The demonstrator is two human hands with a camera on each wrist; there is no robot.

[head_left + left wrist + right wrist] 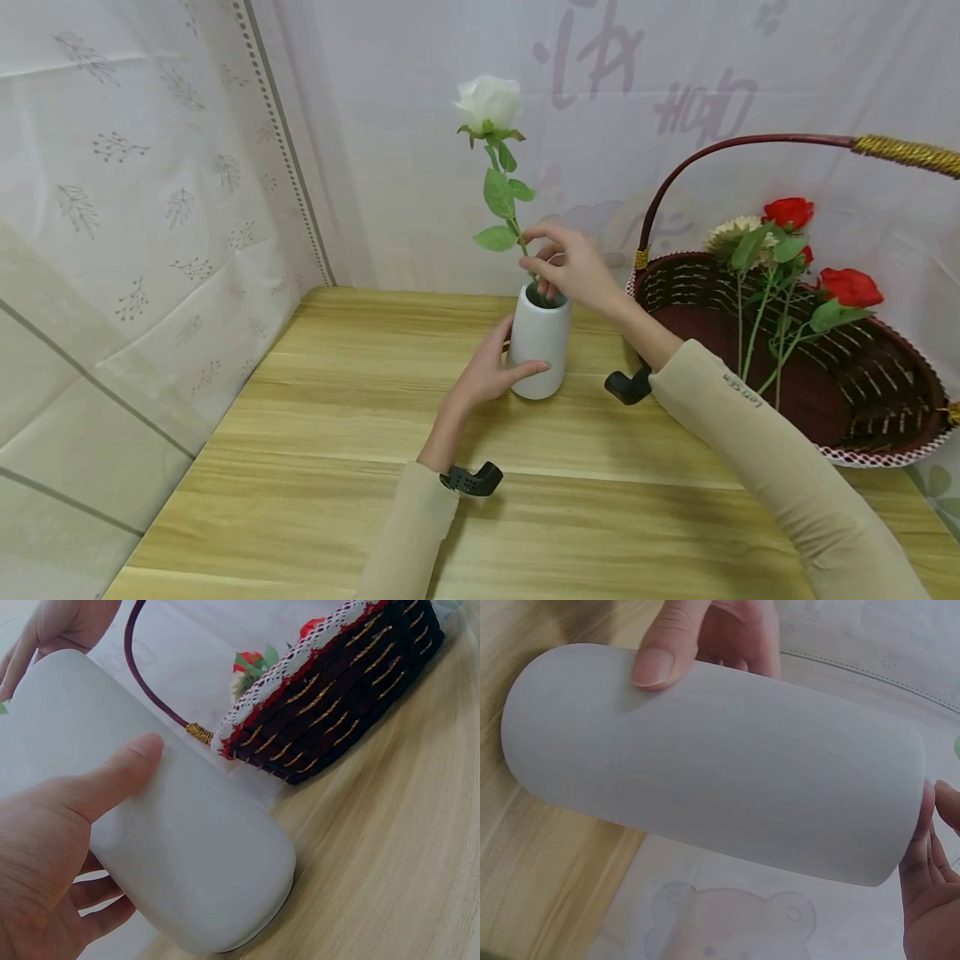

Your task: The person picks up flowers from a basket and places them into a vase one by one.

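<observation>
A white vase (pixel 538 350) stands upright on the wooden table, and my left hand (pixel 489 367) grips its side, thumb across the front and fingers behind. A white rose (pixel 489 104) with green leaves rises from the vase's mouth. Just above the rim, my right hand (pixel 573 267) pinches the rose's stem. In the left wrist view, the left thumb (pixel 124 776) lies along the vase (pixel 195 847). The right wrist view shows the vase (pixel 720 765) from its other side, with part of the right hand (pixel 934 877) at its rim; the stem inside is hidden.
To the right sits a dark woven basket (pixel 892 408) with a tall arched handle (pixel 720 146). Red roses (pixel 851 287) and a cream flower (pixel 735 237) lean in it. Patterned curtains (pixel 150 167) hang behind and to the left of the wooden table (pixel 337 417).
</observation>
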